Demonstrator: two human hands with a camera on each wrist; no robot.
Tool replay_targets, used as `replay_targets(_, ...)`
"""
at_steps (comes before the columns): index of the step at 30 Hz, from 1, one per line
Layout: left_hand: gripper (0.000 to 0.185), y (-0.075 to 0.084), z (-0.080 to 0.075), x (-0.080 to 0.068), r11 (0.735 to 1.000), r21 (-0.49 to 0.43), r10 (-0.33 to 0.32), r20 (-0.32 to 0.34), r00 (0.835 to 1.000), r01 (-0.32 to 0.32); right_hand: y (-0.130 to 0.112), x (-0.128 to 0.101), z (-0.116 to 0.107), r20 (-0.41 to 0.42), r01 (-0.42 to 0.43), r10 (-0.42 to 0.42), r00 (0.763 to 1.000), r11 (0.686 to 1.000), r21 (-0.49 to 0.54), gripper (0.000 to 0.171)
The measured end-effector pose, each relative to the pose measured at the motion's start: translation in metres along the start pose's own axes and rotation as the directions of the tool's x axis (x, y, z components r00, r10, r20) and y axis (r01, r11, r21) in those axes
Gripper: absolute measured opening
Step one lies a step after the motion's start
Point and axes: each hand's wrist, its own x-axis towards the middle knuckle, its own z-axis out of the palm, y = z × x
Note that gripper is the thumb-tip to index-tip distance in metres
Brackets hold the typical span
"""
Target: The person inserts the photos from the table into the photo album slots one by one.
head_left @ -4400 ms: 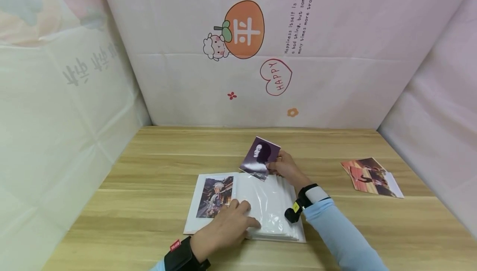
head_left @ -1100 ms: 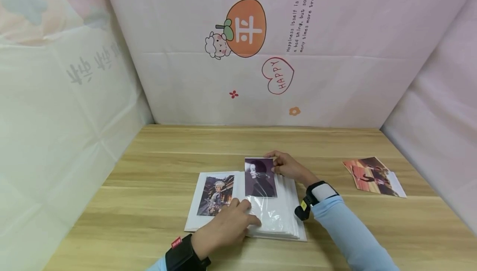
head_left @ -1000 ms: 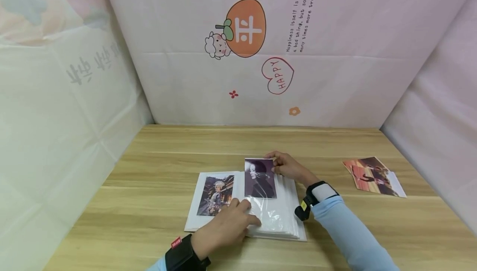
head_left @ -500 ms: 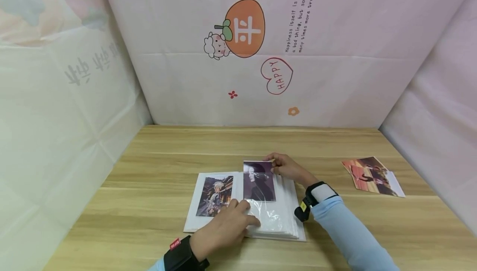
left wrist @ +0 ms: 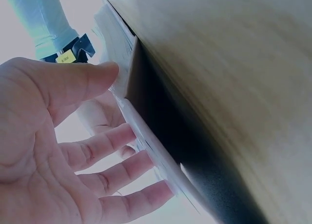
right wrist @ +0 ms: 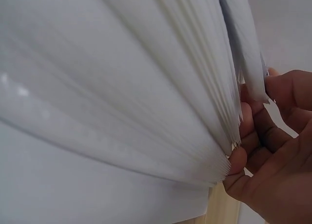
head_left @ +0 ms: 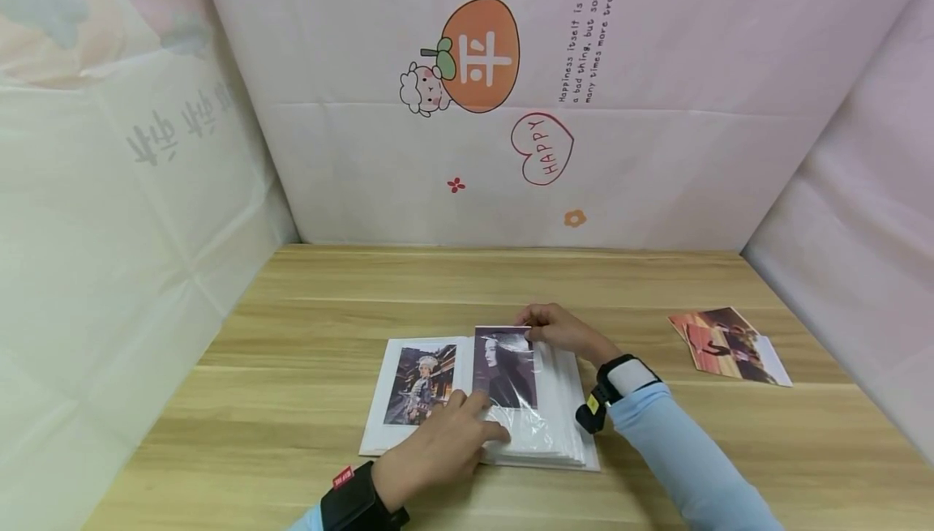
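An album (head_left: pixel 562 426) with clear sleeves lies spread on the wooden table. Its left page carries a photo of a person in a white headdress (head_left: pixel 421 385). On the right page a dark purple portrait photo (head_left: pixel 503 369) sits mostly inside the sleeve, its top edge at the page's top. My right hand (head_left: pixel 558 330) pinches that photo's upper right corner; in the right wrist view its fingers also lie against the fanned page edges (right wrist: pixel 214 151). My left hand (head_left: pixel 445 442) rests across the album's lower middle, fingers extended over both pages and thumb on the sleeve.
A small pile of photos (head_left: pixel 730 349) lies on the table (head_left: pixel 292 369) to the right. Printed white cloth (head_left: pixel 365 166) hangs behind the table and on both sides.
The portrait photo, first held tilted above the album, is now upright and has slid down into the right page's sleeve. My right hand has followed it down; my left hand has stayed put.
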Motion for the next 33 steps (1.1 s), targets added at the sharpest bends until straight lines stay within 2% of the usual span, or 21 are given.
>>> replay_targets(6, 0.037, -0.0005, 0.001, 0.0006, 1.0, -0.002, 0.007, -0.015, 1.0, -0.007, -0.0011, 0.0011, 0.0019, -0.01, -0.017, 0.017, 1.0, 0.999, -0.051, 0.016)
replay_targets(17, 0.037, -0.0013, 0.0004, -0.0011, 1.0, -0.015, 0.011, -0.029, 1.0, -0.012, -0.0031, 0.002, 0.0066, 0.064, 0.023, -0.017, 0.998, 0.995, -0.096, 0.012)
replay_targets(33, 0.037, -0.0007, 0.0029, -0.002, 1.0, 0.014, 0.016, -0.053, 0.998, -0.015, -0.0072, -0.0018, 0.0091, 0.06, 0.016, -0.01, 0.998, 0.995, -0.099, 0.014)
